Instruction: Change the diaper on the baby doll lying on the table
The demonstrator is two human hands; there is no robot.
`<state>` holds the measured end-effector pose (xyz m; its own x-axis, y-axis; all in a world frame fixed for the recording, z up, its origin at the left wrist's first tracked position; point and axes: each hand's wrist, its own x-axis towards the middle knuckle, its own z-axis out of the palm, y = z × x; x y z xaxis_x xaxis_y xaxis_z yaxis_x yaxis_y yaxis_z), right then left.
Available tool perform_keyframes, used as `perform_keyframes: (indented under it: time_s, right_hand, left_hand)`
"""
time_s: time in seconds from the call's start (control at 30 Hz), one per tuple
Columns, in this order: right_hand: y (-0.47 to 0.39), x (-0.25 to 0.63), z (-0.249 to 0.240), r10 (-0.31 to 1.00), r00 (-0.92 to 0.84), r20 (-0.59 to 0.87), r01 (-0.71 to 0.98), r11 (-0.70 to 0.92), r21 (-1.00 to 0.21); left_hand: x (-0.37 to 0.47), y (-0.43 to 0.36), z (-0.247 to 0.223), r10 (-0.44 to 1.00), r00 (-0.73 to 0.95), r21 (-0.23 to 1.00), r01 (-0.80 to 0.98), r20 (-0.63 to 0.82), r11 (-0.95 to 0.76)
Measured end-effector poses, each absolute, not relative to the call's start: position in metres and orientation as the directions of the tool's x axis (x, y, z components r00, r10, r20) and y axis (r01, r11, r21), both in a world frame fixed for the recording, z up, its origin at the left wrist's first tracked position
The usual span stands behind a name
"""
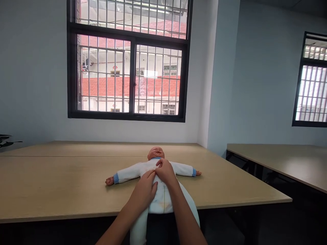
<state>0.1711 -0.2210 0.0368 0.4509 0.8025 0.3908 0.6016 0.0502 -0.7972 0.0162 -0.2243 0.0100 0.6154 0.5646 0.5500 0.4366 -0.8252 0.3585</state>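
Note:
A baby doll (155, 152) lies on its back with its head toward the window and both arms spread sideways. It wears a white outfit (158, 200) with a blue collar and blue cuffs, and its legs hang over the near table edge. My left hand (146, 188) is closed at the chest, its fingertips pinching the front of the outfit. Right beside it, my right hand (165, 172) is closed too, thumb and fingers pinched on the cloth just below the collar. The fingertips of both hands meet there; any fastener between them is too small to make out.
The doll rests on a light wooden table (63, 183) whose front edge is near me. Behind stands a wall with a barred, black-framed window (133, 78). A second table (288, 160) is to the right, across a gap. A dark object (7, 140) pokes in at far left.

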Motion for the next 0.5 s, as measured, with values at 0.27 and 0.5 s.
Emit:
perform_keyframes:
  time_s: [0.27,0.5]
  right_hand:
    - [-0.229,0.173,0.032,0.689,0.605,0.399,0.607,-0.073,-0.792]
    - [-0.227,0.175,0.028,0.686,0.609,0.399,0.572,-0.031,-0.82]
  left_hand:
    - [0.018,-0.231,0.024,0.5,0.743,0.227,0.447,0.445,-0.865]
    - [0.022,-0.251,0.039,0.61,0.697,0.14,0.608,0.377,-0.781]
